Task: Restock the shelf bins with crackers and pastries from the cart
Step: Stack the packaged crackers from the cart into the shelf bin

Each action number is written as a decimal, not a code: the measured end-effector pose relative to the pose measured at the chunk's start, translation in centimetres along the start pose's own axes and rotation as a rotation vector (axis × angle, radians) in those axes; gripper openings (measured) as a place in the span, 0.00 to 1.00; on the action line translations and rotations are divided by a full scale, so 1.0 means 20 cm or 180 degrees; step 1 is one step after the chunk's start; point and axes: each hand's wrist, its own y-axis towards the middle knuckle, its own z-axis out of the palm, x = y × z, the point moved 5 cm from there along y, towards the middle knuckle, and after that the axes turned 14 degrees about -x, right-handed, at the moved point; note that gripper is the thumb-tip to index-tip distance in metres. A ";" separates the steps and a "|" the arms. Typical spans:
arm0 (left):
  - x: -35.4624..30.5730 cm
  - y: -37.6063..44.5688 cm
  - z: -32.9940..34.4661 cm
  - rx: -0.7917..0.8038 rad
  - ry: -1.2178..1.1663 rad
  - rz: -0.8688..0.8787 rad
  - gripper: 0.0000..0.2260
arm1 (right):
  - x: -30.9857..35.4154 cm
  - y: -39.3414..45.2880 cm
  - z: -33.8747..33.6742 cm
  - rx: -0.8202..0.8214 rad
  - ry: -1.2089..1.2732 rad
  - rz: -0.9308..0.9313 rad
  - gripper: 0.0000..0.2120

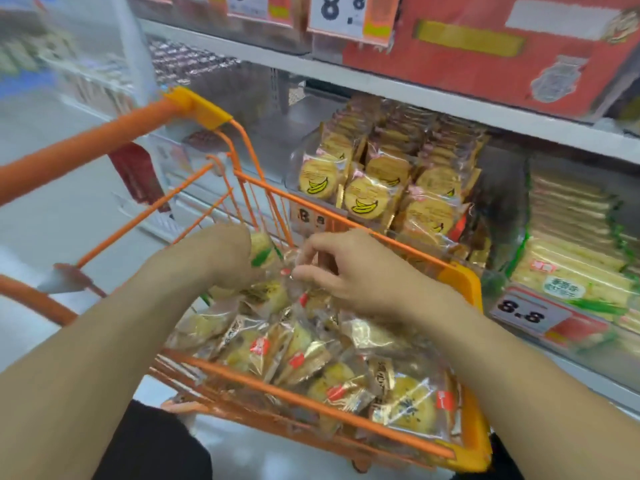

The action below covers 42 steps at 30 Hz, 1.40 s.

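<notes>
Grey metal shelving (381, 85) is seen across the upper right, carrying a red carton (485, 64) on the top level and clear bins on the level beneath. An orange wire cart (346, 415) is drawn up just beside the shelving, its handle bar (86, 142) running to the left edge. The cart basket is filled with a loose heap of wrapped pastries (311, 358) in clear and gold film with small red labels. In the middle bin, round crackers printed with a yellow banana (369, 199) are stacked upright in rows, directly behind the far rim of the cart. In the bin to the right, long packets of pale crackers with green trim (568, 268) are stacked flat. White price tags reading 8.8 (523, 311) are fixed to the bin fronts, and a larger one (341, 10) hangs above. Both bare forearms are extended over the basket. The left hand (225, 254) is curled round a green-marked packet (263, 251) near the far side of the cart, though its fingers are hidden behind the wrist. The right hand (346, 271) is lowered onto the heap, its fingers (311, 273) bent together and pinching the clear film of one pastry packet (294, 261).
</notes>
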 end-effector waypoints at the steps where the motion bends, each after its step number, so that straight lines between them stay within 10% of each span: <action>1: 0.02 0.00 0.02 0.0089 -0.0007 -0.0040 0.35 | 0.00 0.01 0.04 0.0164 -0.0138 -0.0050 0.08; 7: 0.03 0.01 0.08 -0.0622 -0.0024 0.0082 0.10 | -0.01 0.05 0.14 0.0294 -0.0203 -0.0086 0.07; 15: -0.02 -0.01 0.12 -0.0587 -0.0190 0.0017 0.10 | -0.01 0.04 0.09 0.0211 -0.0178 -0.0045 0.06; 21: 0.04 -0.12 -0.15 -0.1235 -0.1476 -0.0123 0.12 | -0.02 0.05 -0.08 -0.1047 0.0268 0.0174 0.14; 25: -0.03 -0.26 -0.23 -0.0784 -0.3418 0.0451 0.09 | -0.06 0.05 -0.11 -0.1064 0.1024 0.0736 0.27; 34: -0.18 -0.34 -0.21 0.1282 -0.5963 -0.0039 0.20 | -0.06 -0.02 -0.19 -0.1015 0.2972 0.1616 0.15; 42: -0.27 -0.29 -0.18 0.0827 -0.6189 0.0181 0.20 | -0.18 -0.12 -0.30 -0.1667 0.3297 0.2619 0.15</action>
